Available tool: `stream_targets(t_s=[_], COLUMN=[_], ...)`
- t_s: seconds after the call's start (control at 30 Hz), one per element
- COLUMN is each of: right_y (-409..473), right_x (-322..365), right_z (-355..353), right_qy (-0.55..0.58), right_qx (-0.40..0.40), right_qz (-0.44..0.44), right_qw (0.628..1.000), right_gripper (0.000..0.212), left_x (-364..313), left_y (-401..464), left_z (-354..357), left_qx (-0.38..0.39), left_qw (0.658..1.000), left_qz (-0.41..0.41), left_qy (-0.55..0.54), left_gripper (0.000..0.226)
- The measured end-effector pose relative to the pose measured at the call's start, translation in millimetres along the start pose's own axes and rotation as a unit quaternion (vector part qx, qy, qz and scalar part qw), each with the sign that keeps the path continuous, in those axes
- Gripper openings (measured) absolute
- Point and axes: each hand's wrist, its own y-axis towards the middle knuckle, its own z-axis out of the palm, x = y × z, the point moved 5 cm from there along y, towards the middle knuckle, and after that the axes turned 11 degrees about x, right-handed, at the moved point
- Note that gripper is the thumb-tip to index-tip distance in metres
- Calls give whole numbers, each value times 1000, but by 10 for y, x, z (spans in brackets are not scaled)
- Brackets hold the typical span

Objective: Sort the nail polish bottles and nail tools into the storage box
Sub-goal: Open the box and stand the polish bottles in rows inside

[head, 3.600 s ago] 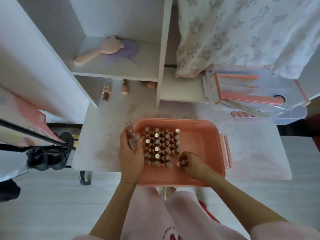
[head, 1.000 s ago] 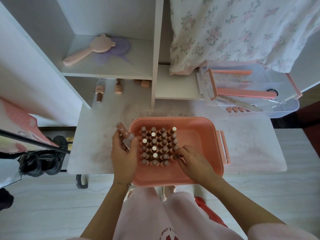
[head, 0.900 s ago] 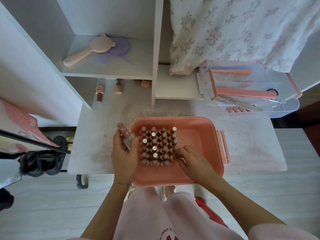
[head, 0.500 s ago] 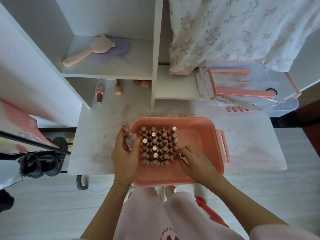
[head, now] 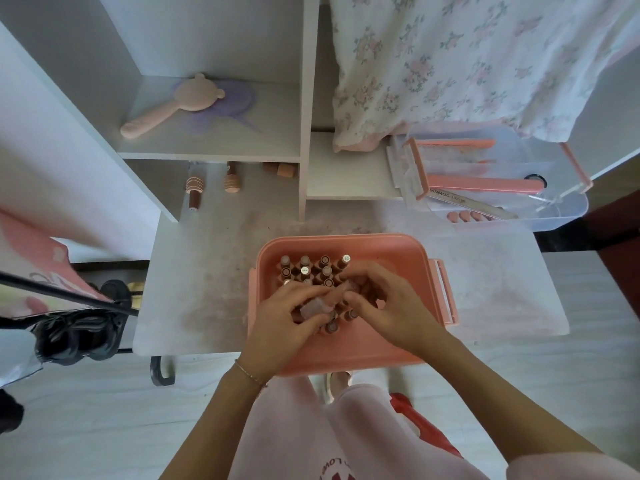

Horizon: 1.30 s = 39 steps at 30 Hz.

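Over the pink box (head: 346, 355), my left hand (head: 282, 327) and right hand (head: 388, 306) pinch one bottle (head: 323, 303) together; rows (head: 313, 268) stand packed (two bottles (head: 194, 192) beyond the box wait).

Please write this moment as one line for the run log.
left hand: holds nail polish bottle | right hand: pinches its cap end | place: over bottle rows in pink storage box
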Motion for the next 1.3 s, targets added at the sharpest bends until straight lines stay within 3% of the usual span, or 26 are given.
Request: stream_targets(t_s=[0.23, 0.37, 0.47, 0.67, 0.9, 1.3], right_y=[-115, -256, -365, -478, -364, -259], right_x=[-8, -147, -225, -533, -719, -795], right_z=[-100, -190, -170, 121, 274, 327], right_qy=[9, 12, -34, -174, -261, -277], right_qx=[-10, -7, 33, 120, 138, 157], right_qz=[4, 55, 66, 114, 134, 136], right_qw=[1000, 998, 997, 971, 946, 938], right_gripper=[29, 31, 22, 11, 16, 21], left_x=[-38, 12, 149, 521, 619, 634], left_y=[-6, -54, -109, -126, -148, -144], left_z=[-1, -178, -283, -217, -169, -171], left_qx=[22, -122, -200, -175, -193, -201], left_qw=[1000, 989, 970, 969, 968, 968], left_qz=[-8, -8, -59, -157, -156, -141], left_qy=[11, 87, 128, 70, 41, 47], left_gripper=[37, 22, 29, 44, 44, 44])
